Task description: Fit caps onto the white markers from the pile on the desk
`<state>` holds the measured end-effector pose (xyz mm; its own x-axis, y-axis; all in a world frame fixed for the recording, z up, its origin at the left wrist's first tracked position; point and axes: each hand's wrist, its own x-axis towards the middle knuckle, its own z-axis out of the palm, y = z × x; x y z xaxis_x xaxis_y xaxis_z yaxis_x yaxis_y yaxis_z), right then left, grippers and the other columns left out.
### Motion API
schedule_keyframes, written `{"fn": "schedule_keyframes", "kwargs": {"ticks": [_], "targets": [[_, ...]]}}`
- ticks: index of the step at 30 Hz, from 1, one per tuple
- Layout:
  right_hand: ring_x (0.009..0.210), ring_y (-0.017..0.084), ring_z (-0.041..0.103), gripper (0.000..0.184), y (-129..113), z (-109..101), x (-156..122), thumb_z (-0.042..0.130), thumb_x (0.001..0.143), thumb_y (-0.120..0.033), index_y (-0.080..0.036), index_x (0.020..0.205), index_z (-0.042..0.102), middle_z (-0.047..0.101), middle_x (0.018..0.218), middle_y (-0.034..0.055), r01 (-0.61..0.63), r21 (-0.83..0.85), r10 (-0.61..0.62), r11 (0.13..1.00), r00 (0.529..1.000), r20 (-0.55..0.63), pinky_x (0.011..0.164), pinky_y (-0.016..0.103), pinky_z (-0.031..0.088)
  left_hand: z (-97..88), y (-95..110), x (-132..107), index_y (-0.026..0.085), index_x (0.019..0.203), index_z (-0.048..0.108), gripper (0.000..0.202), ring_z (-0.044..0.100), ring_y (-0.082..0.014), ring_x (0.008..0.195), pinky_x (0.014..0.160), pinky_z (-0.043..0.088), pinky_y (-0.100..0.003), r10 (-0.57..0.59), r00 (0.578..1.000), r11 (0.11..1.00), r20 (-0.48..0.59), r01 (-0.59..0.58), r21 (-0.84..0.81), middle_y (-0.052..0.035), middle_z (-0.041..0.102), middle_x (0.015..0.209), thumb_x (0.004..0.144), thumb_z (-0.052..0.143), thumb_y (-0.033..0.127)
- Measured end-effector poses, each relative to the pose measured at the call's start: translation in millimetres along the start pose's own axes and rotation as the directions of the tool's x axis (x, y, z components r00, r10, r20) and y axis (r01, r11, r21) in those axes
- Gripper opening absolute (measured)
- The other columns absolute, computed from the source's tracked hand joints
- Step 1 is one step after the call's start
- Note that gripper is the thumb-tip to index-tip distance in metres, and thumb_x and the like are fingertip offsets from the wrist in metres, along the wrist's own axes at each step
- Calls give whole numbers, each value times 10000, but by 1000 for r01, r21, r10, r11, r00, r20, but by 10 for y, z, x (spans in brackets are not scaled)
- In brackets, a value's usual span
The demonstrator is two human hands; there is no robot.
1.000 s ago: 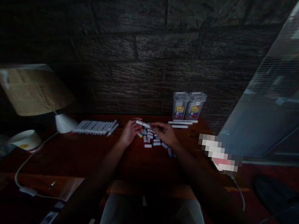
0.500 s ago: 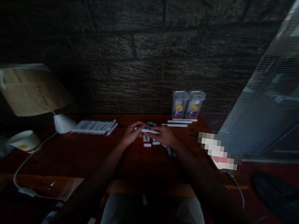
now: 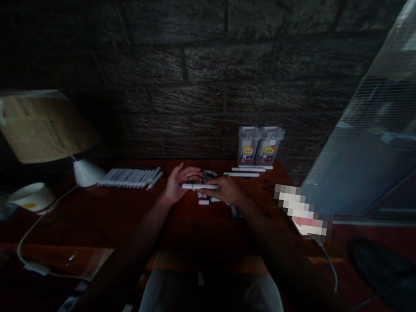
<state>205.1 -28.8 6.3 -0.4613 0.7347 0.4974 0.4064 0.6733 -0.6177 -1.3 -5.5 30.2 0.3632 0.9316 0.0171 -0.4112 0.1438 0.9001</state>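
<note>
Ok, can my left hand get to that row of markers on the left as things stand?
Probably yes. The left hand sits just right of the row of markers, with only bare table between; it would first leave the marker the right hand holds.

Very dim, grainy; faint light from right; edges warped.

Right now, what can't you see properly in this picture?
Head view:
- Whether the left hand grips the marker or just touches it: too dark.
- Under the right hand, small pieces: partly hidden by it.
- Labels on the two clear boxes: too small to read.
- At the table's right edge, a pixelated patch: blurred out.
</note>
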Motion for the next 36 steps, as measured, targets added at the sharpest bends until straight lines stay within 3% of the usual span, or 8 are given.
{"fn": "schedule_keyframes", "kwargs": {"ticks": [8,19,27,32,36], "targets": [[662,135,626,327,-132,-31,6,698,888,-527,-224,890,821,762,764,8,69,-26,-67,997,996,65,628,242,395,40,-2,-40,107,950,754,603,685,-189,746,763,539,-313,-29,999,994,39,33,-105,-111,744,854,948,448,627],[679,151,639,284,-167,-4,15,728,863,-535,-268,871,824,765,767,5,49,-72,-48,996,999,25,652,259,388,122,-34,-53,132,782,758,609,643,-196,696,724,502,-305,45,999,995,-6,-45,95,-87,686,682,958,439,620],[621,133,608,307,-136,14,19,749,841,-541,-243,830,819,761,732,8,27,-125,-25,992,999,20,604,251,352,98,-99,-1,161,721,738,584,630,-195,702,742,483,-315,51,998,975,-25,-44,219,-74,686,703,941,477,635],[605,132,627,311,-71,-46,31,766,814,-546,-245,866,823,774,746,-5,-49,-75,49,996,999,-5,590,239,366,63,-144,37,192,748,736,403,612,-176,699,718,460,-291,220,972,882,-82,-163,442,-27,668,684,847,674,577],[639,151,662,328,18,-104,21,763,817,-537,-218,871,818,784,777,13,-93,-52,88,994,992,-90,608,241,401,45,-177,-12,202,613,668,427,525,-153,573,602,410,-262,253,964,717,79,-242,653,19,547,514,781,744,587]]}}
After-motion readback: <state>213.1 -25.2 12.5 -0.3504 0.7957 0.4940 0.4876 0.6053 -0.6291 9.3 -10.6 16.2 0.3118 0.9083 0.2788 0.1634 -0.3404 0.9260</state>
